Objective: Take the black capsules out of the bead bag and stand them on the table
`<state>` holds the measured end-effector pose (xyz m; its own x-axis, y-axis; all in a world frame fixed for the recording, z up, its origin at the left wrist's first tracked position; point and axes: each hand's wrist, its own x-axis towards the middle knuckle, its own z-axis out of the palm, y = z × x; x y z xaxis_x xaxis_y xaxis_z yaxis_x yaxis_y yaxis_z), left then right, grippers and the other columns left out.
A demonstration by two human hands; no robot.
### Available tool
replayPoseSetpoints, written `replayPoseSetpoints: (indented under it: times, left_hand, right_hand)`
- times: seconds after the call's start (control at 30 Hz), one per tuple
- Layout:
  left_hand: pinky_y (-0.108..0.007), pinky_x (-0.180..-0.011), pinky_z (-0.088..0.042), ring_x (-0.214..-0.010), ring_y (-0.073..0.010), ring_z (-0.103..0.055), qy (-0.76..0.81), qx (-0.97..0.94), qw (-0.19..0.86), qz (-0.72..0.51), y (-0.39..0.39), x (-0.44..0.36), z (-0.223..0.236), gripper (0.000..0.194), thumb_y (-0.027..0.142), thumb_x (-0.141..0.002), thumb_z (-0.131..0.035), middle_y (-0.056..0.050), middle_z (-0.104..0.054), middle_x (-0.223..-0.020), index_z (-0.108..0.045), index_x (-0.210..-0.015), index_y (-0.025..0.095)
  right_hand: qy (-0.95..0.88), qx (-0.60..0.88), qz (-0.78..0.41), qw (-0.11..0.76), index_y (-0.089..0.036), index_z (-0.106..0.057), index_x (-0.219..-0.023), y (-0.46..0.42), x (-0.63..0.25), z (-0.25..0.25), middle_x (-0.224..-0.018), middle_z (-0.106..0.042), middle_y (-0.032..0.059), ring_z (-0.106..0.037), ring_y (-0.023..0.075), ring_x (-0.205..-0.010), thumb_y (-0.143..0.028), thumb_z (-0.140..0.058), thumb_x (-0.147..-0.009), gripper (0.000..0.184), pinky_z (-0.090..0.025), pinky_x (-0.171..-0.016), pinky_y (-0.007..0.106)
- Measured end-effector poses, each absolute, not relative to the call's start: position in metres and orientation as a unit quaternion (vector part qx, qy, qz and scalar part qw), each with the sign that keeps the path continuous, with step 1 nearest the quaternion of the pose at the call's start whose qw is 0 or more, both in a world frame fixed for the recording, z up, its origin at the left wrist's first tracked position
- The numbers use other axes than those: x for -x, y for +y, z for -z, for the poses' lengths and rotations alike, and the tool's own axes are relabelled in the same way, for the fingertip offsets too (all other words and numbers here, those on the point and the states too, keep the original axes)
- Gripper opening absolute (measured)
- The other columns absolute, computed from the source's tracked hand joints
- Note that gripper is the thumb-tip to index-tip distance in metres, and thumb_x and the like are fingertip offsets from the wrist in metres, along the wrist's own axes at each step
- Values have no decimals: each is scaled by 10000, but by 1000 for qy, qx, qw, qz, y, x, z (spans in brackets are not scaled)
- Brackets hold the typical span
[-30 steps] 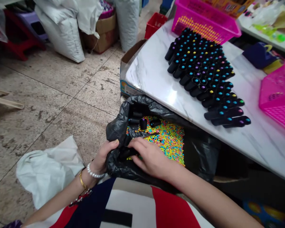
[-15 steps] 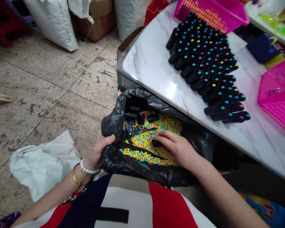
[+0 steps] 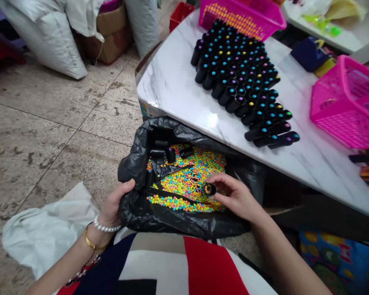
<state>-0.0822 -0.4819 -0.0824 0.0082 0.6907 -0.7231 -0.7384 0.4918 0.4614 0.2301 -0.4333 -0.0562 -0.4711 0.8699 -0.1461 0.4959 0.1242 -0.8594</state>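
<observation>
In the lower centre of the frame, small round multicoloured beads [image 3: 184, 176] are contained in a crumpled black plastic liner [image 3: 127, 166]. Of the hands, the left hand [image 3: 115, 200] is found clamped on the liner's left edge, thumb on top (its fingers are mostly hidden). By the right hand [image 3: 235, 196], a short black cylindrical tube [image 3: 210, 189] is pinched between thumb and fingers, just above the beads, its end turned toward the camera; coloured beads are seen at that end. Further black tubes [image 3: 171, 155] are noted lying in the liner's upper left. On the white marbled tabletop [image 3: 169, 78], at upper right, dot-ended black cylinders [image 3: 240, 82] are massed between two pink plastic baskets [image 3: 329, 119].
</observation>
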Motion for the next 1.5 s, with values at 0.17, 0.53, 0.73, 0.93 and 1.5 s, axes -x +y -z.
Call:
replayPoseSetpoints:
  times: [0.17, 0.53, 0.73, 0.93, 1.5]
  left_hand:
    - [-378, -857, -562, -970, -316, -684, 524, 29, 688, -501, -481, 81, 82, 157, 221, -715, -681, -62, -778, -833, -765, -832, 160]
    - [-381, -875, -556, -1010, -344, -664, 526, 54, 690, -495, -480, 81, 81, 172, 237, -685, -713, -78, -777, -857, -783, -827, 169]
    - [-365, -861, -561, -983, -324, -678, 530, 79, 694, -482, -480, 81, 80, 171, 199, -691, -709, -60, -776, -878, -784, -843, 176]
    - [-373, -849, -570, -978, -319, -679, 575, 91, 664, -469, -481, 81, 82, 287, 219, -707, -702, -21, -777, -877, -763, -988, 228]
    - [-313, -788, -590, -1023, -306, -666, 587, 59, 664, -459, -481, 81, 90, 186, 260, -719, -714, -31, -779, -883, -763, -890, 207]
  right_hand:
    - [-699, 460, -487, 250, -224, -603, -1036, -436, -228, 48, -1069, -620, 62, -607, 185, -1014, -236, -676, -811, 236, -511, -875, 326]
    - [-680, 494, -433, 324, -221, -620, -1063, -431, -217, 41, -1045, -662, 57, -631, 201, -974, -252, -704, -786, 290, -521, -885, 367]
    - [-646, 592, -208, 435, -207, -617, -1066, -406, -208, 16, -950, -653, 48, -632, 157, -765, -261, -675, -790, 287, -533, -679, 290]
    - [-610, 680, 1, 408, -166, -575, -1071, -373, -211, 27, -907, -683, 47, -572, 101, -500, -360, -683, -777, 368, -518, -610, 295]
    - [-822, 428, -160, 340, -212, -698, -1014, -345, -231, -4, -1047, -702, 65, -647, 187, -994, -233, -612, -840, 195, -533, -895, 389]
